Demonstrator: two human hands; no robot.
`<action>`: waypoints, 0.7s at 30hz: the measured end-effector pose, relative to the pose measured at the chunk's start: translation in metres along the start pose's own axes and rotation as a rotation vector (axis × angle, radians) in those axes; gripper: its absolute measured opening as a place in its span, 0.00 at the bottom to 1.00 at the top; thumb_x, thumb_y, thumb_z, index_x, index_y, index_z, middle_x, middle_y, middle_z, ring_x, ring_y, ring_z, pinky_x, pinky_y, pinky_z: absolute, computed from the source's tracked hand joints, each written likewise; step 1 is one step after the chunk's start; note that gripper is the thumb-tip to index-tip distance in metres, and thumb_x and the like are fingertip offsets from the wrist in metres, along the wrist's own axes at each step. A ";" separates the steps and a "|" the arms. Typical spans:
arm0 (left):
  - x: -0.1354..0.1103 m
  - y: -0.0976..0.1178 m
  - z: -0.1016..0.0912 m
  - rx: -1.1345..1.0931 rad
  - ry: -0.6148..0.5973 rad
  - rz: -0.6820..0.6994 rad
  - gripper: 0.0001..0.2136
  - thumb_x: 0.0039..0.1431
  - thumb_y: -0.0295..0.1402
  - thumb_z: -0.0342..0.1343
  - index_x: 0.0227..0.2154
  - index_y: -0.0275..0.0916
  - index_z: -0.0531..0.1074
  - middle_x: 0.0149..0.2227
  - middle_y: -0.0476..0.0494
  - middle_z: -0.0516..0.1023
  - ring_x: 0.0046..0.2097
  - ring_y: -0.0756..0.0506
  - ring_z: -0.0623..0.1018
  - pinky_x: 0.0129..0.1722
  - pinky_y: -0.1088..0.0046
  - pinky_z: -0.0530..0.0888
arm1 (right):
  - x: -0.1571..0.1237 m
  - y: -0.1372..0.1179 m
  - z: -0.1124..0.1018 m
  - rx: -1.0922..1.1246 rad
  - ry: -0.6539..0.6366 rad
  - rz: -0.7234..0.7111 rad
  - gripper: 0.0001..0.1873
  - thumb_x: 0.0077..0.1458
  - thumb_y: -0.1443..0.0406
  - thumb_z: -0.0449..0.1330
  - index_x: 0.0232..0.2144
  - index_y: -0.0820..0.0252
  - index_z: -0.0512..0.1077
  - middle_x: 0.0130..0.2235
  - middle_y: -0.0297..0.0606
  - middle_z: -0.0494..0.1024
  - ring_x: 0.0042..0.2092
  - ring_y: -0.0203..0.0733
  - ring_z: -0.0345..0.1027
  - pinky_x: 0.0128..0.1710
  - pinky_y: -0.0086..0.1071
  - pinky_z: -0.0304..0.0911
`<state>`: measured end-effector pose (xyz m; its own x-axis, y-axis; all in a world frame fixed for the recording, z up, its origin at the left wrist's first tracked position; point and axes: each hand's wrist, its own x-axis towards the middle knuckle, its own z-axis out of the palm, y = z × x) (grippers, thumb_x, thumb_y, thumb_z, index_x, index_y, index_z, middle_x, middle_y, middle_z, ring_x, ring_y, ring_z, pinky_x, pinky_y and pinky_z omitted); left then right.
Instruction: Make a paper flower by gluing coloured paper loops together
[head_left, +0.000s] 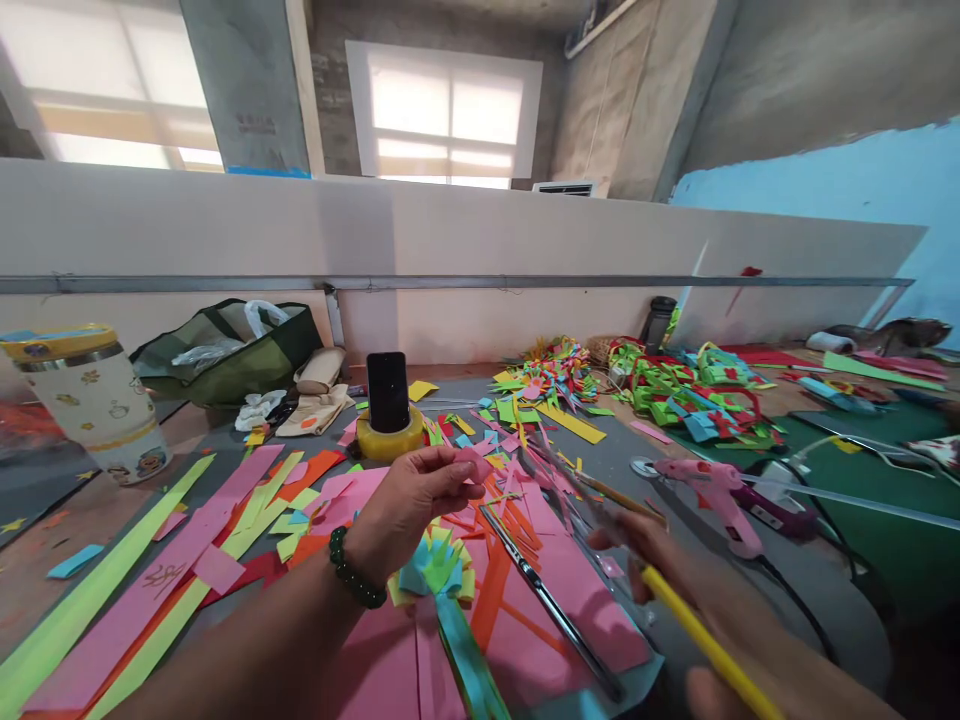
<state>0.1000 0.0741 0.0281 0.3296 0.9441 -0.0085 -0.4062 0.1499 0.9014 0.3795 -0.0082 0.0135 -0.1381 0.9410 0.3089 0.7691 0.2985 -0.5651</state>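
My left hand (427, 490), a green bead bracelet at its wrist, pinches a small pink paper piece (472, 464) between thumb and fingers. My right hand (660, 560) is blurred by motion. It is closed on what look like scissors (559, 470), their blades towards the pink piece. A yellow pencil-like stick (705, 640) lies along the same hand. Below my left hand is a layered paper flower (436, 565) with a blue and green paper stem (466, 650). A dark craft knife or pen (551, 600) rests on pink paper sheets (600, 625).
A phone (388, 392) stands in a yellow tape roll (390, 440). Paper strips (187, 550) lie left, near a tumbler (90, 400) and a green bag (225, 355). A pink glue gun (712, 490) with a cord lies right. Behind are paper scraps (555, 370) and woven paper pieces (697, 390).
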 end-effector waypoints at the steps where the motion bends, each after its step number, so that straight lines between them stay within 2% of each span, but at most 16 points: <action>1: -0.001 0.001 0.001 -0.010 -0.004 0.002 0.10 0.44 0.34 0.68 0.27 0.34 0.76 0.30 0.47 0.78 0.32 0.52 0.77 0.37 0.77 0.71 | -0.001 -0.005 0.000 -0.014 -0.056 -0.006 0.45 0.29 0.56 0.68 0.55 0.51 0.67 0.50 0.43 0.75 0.45 0.55 0.72 0.39 0.36 0.70; 3: -0.002 0.002 0.002 -0.015 -0.008 -0.001 0.10 0.43 0.34 0.69 0.27 0.34 0.76 0.30 0.47 0.78 0.32 0.52 0.77 0.38 0.76 0.71 | -0.001 -0.015 0.000 -0.043 -0.154 0.010 0.46 0.30 0.59 0.68 0.56 0.53 0.64 0.53 0.44 0.72 0.48 0.55 0.70 0.42 0.36 0.69; 5: -0.003 0.002 0.003 -0.008 -0.017 -0.012 0.11 0.42 0.35 0.69 0.27 0.34 0.76 0.29 0.47 0.78 0.32 0.51 0.78 0.37 0.77 0.71 | 0.002 -0.026 0.001 -0.087 -0.186 0.039 0.44 0.32 0.60 0.68 0.56 0.54 0.64 0.54 0.44 0.71 0.48 0.53 0.70 0.42 0.35 0.69; 10: -0.004 -0.002 0.005 0.019 -0.044 -0.062 0.12 0.41 0.35 0.70 0.26 0.33 0.75 0.26 0.47 0.77 0.30 0.50 0.78 0.33 0.76 0.72 | 0.010 -0.046 0.003 -0.154 -0.186 0.030 0.29 0.42 0.64 0.62 0.50 0.53 0.68 0.42 0.38 0.78 0.38 0.43 0.72 0.36 0.30 0.68; 12: -0.005 -0.003 0.005 0.023 -0.056 -0.067 0.12 0.42 0.34 0.69 0.25 0.33 0.74 0.26 0.47 0.76 0.29 0.50 0.78 0.33 0.76 0.73 | 0.011 -0.050 0.003 -0.171 -0.187 0.026 0.26 0.43 0.64 0.62 0.49 0.53 0.69 0.39 0.37 0.78 0.35 0.41 0.71 0.34 0.29 0.67; 21: -0.003 -0.005 0.006 0.035 -0.049 -0.088 0.14 0.40 0.35 0.70 0.25 0.33 0.73 0.24 0.47 0.76 0.29 0.50 0.78 0.33 0.76 0.73 | 0.006 -0.048 0.005 -0.102 -0.185 0.033 0.22 0.45 0.60 0.61 0.45 0.52 0.71 0.35 0.36 0.78 0.33 0.42 0.72 0.33 0.31 0.67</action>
<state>0.1059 0.0687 0.0262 0.4042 0.9121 -0.0679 -0.3444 0.2205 0.9126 0.3388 -0.0157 0.0387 -0.2169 0.9660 0.1405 0.8331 0.2582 -0.4891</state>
